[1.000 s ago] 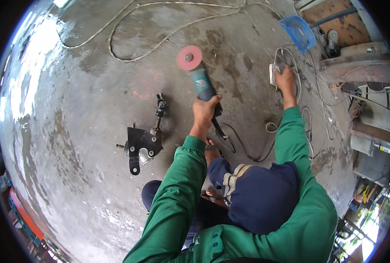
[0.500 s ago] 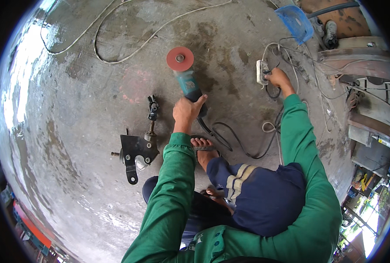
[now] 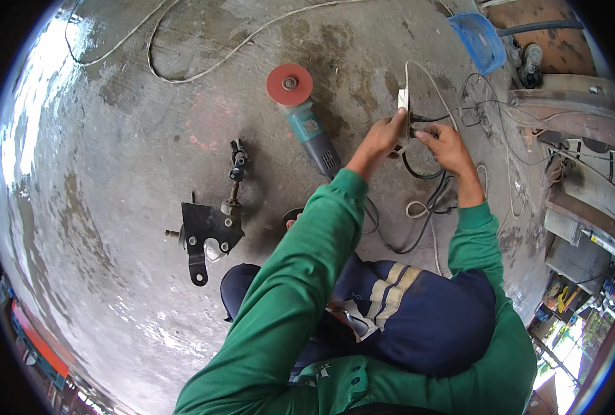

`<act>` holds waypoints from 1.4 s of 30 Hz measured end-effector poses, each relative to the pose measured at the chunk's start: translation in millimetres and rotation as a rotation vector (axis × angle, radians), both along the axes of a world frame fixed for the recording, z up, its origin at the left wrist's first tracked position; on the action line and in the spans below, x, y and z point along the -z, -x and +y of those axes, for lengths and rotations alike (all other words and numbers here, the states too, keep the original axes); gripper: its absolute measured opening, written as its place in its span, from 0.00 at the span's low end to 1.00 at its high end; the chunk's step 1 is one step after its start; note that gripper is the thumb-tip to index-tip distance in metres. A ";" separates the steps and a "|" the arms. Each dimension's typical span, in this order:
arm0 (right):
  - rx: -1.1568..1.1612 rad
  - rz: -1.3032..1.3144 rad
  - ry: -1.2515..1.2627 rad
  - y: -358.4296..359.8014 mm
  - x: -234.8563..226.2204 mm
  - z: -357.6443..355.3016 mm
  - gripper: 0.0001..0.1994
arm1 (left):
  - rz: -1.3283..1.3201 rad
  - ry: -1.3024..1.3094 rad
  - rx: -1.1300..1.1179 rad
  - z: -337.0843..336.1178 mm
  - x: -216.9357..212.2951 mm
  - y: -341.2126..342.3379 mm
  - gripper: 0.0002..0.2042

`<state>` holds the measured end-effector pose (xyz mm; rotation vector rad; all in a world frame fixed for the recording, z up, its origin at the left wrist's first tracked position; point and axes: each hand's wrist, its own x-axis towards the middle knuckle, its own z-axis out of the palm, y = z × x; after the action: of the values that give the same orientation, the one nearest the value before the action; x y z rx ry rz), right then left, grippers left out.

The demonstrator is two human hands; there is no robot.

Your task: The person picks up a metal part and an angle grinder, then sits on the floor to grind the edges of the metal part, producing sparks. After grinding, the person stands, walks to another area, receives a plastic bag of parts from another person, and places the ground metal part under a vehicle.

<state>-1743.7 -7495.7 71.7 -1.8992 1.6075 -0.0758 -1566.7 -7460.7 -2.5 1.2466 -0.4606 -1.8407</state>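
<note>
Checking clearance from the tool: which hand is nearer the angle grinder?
Left. The left hand grips the white power strip, to the right of the angle grinder; the right hand is farther right, beyond the strip.

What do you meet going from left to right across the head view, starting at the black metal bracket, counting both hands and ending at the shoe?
Black metal bracket → angle grinder → left hand → right hand → shoe

Left hand (image 3: 383, 137) gripping white power strip (image 3: 403, 99), right hand (image 3: 448, 149) pinching black plug (image 3: 414, 132) at its side, teal angle grinder (image 3: 309, 130) on concrete floor (image 3: 114, 194), red disc (image 3: 278, 88) up, black bracket assembly (image 3: 209, 225) to its left.
</note>
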 end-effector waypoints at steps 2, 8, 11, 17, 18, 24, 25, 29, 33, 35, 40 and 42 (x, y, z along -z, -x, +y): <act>0.017 -0.005 0.005 11.7 14.7 14.1 0.20 | -0.072 0.052 0.109 -11.0 8.5 19.4 0.37; 0.046 0.008 -0.058 70.6 0.4 34.6 0.17 | -0.300 0.250 0.278 -2.0 6.9 60.8 0.39; 0.269 0.068 0.121 84.0 -41.1 40.5 0.18 | -0.201 0.010 0.100 -23.9 42.8 21.6 0.37; 0.388 -0.212 -0.104 77.4 -45.7 37.6 0.12 | -0.394 0.112 0.028 -38.5 58.6 31.7 0.30; 0.420 -0.379 -0.121 65.1 -46.3 33.1 0.11 | -0.517 0.156 0.013 -37.2 57.3 28.9 0.27; 0.454 -0.870 -0.387 8.7 -4.9 53.1 0.06 | -0.830 0.354 -0.141 46.7 11.7 -51.7 0.22; 0.451 -0.837 -0.477 25.9 18.0 54.5 0.10 | -0.777 0.375 -0.158 72.0 -10.8 -66.2 0.21; 0.170 -0.432 -0.306 -11.4 77.3 70.8 0.24 | -0.836 0.363 -0.085 183.5 -80.7 -146.9 0.17; -0.269 0.092 0.183 -129.6 92.3 87.7 0.46 | -1.437 0.035 -0.270 277.6 -98.6 -250.7 0.18; -0.333 0.234 0.245 -144.4 104.8 89.1 0.47 | -1.579 -0.213 -0.138 307.5 -88.8 -276.6 0.22; -0.337 0.275 0.320 -175.1 147.2 76.4 0.46 | -1.177 -0.526 0.187 345.1 -40.6 -306.1 0.32; -0.218 0.396 0.204 -175.1 162.5 74.2 0.46 | -0.891 -0.528 0.047 342.1 -45.7 -311.8 0.26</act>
<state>-1568.7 -7421.5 -90.8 -2.3502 1.6796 0.2522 -1254.9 -7118.6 43.2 2.4403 -0.4756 -1.3891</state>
